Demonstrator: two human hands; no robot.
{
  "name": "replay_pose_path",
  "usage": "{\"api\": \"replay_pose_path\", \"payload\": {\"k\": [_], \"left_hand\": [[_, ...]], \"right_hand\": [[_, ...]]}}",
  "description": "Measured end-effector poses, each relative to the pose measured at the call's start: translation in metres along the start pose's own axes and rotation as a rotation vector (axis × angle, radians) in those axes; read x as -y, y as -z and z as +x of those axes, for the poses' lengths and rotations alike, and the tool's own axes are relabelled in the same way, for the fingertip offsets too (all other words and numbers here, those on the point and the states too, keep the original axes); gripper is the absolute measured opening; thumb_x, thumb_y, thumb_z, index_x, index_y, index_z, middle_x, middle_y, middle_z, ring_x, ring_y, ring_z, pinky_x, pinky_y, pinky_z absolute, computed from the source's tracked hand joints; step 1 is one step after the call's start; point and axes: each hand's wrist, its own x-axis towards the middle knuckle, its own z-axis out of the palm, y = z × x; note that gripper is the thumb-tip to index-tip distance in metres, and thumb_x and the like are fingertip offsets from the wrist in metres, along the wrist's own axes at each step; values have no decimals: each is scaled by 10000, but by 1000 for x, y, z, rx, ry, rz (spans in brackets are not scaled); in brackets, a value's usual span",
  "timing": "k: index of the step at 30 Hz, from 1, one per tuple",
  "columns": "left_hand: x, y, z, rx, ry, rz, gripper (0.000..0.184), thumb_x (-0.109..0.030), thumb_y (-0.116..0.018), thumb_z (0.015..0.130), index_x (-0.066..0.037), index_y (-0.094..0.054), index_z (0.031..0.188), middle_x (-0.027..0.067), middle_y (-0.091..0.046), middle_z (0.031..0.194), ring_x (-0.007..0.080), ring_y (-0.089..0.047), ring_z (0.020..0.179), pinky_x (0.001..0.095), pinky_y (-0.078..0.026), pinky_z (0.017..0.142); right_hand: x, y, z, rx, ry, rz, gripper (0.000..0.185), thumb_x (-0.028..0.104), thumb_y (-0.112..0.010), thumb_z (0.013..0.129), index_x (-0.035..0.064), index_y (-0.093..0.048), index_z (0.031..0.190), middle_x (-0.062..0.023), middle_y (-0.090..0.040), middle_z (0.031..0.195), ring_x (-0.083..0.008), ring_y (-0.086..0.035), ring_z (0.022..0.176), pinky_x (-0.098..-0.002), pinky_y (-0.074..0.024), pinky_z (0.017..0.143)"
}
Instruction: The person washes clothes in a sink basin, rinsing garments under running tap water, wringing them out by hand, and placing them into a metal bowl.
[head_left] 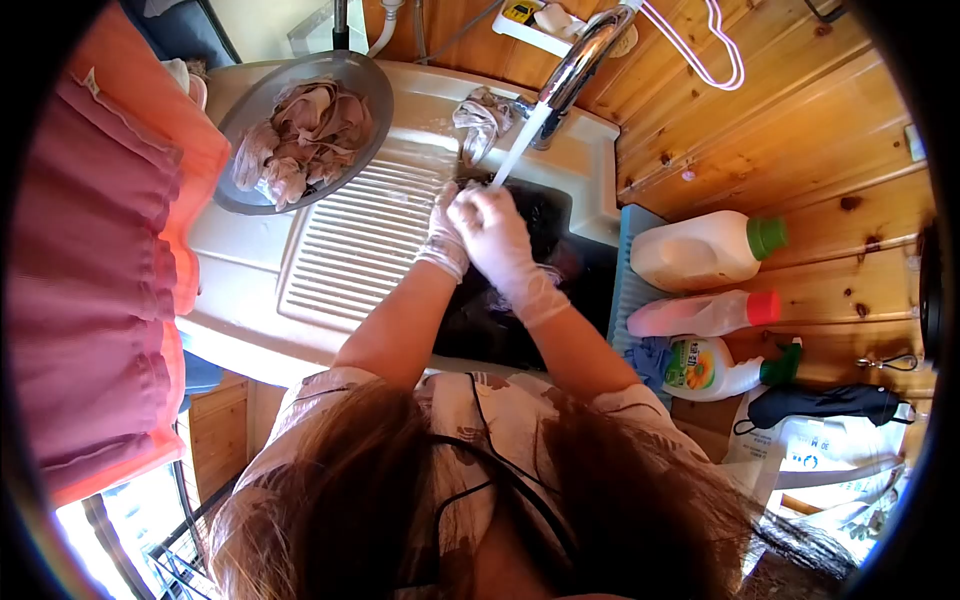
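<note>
Both my hands wear thin whitish gloves and meet over the dark sink basin (592, 285), right by the stream of water (518, 150) from the chrome faucet (590, 55). My right hand (492, 235) is closed, its fingers curled in front of the left. Pressed against it, my left hand (447, 232) also looks closed, with its fingertips partly covered. Whatever lies between them, if anything, is hidden. Dark water fills the basin, and some pale, blurred cloth (545, 280) shows below my right wrist.
A grey tub (378, 105) of wet, crumpled cloths stands on the ribbed drainboard (350, 235). Another wet cloth (482, 122) lies beside the faucet. Along the right are a white jug (690, 250), a pink bottle (690, 314) and a spray bottle (715, 368). Pink curtains (95, 280) hang left.
</note>
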Motion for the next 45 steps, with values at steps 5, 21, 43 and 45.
{"api": "replay_pose_path", "payload": {"k": [5,21,43,45], "left_hand": [[20,8,-16,-346,53,290,276,-322,-476,875,-72,-592,879,75,-589,738,232,-576,712,337,-487,693],[-11,-44,-34,-333,-79,1167,278,-194,-659,763,-47,-563,979,84,-607,834,239,-615,823,321,-506,723],[-49,-104,-61,-821,240,1308,340,-374,-570,871,-56,-579,992,70,-651,856,140,-629,717,254,-492,613],[-47,-113,-54,-809,228,1378,357,-376,-555,881,-43,-577,1007,69,-654,861,135,-631,721,244,-488,614]], "right_hand": [[-47,-8,37,79,-296,-117,293,333,-522,863,72,-653,885,-202,-636,838,-376,-612,793,-445,-494,698],[-51,-5,66,359,-246,-402,419,412,-527,850,24,-612,982,-200,-639,891,-325,-620,874,-408,-484,762],[-12,80,97,471,-150,598,121,-89,-540,752,31,-526,751,10,-499,687,-91,-472,633,-237,-401,564],[-21,74,102,487,-211,838,137,-86,-544,752,45,-506,740,21,-464,681,-86,-438,616,-241,-377,539]]}}
